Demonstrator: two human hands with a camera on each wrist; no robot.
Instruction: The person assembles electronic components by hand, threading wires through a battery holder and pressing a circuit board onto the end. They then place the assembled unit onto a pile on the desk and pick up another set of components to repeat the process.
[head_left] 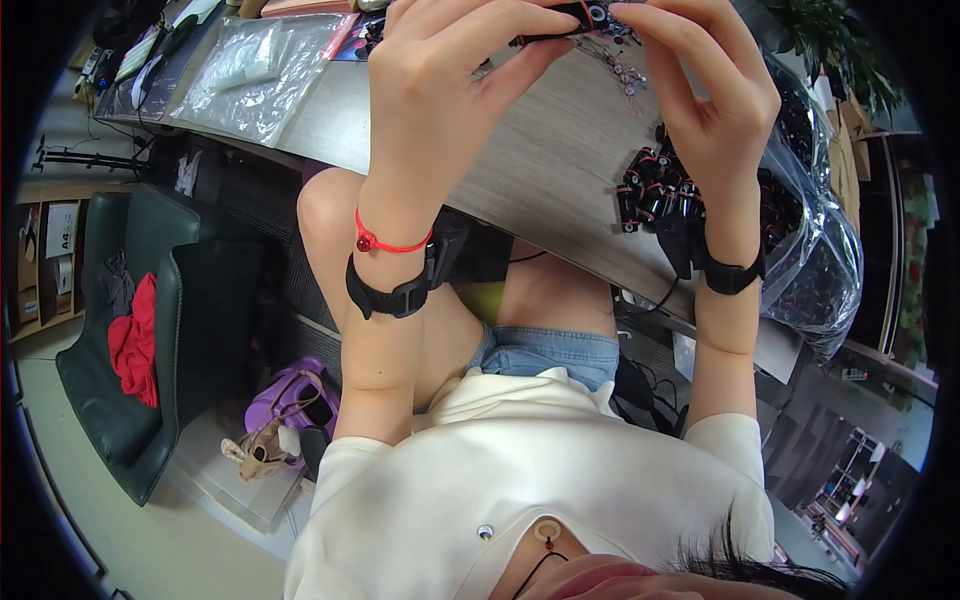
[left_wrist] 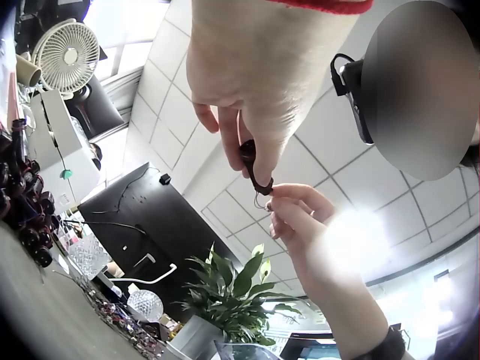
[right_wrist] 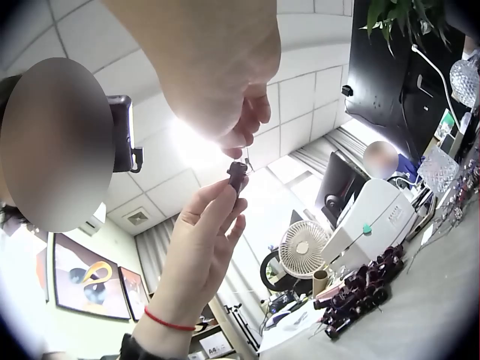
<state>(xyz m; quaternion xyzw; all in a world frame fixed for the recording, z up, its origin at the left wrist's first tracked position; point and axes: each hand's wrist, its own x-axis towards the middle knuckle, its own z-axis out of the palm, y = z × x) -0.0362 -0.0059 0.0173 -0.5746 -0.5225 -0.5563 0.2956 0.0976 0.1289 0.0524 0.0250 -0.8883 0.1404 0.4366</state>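
Note:
Between thumb and fingers, my left hand (head_left: 430, 85) (left_wrist: 244, 82) (right_wrist: 199, 247) grips a small dark cylindrical piece (head_left: 597, 15) (left_wrist: 248, 153) (right_wrist: 237, 174), raised above the table. Its round end faces my right hand (head_left: 725, 105) (left_wrist: 306, 229) (right_wrist: 221, 90). The right thumb and index finger pinch together at that end, on what looks like a thin wire (left_wrist: 258, 201); the fingertips partly hide it. Many similar dark pieces (head_left: 655, 190) (left_wrist: 26, 202) (right_wrist: 360, 292) lie heaped on the table below the right hand.
A clear plastic bag (head_left: 820, 260) of dark pieces hangs at the table's right edge. Another plastic bag (head_left: 250, 85) lies at the left on the table (head_left: 540, 130). Beaded strands (left_wrist: 120, 322), a plant (left_wrist: 232, 289) and a fan (right_wrist: 304, 249) stand or lie beyond.

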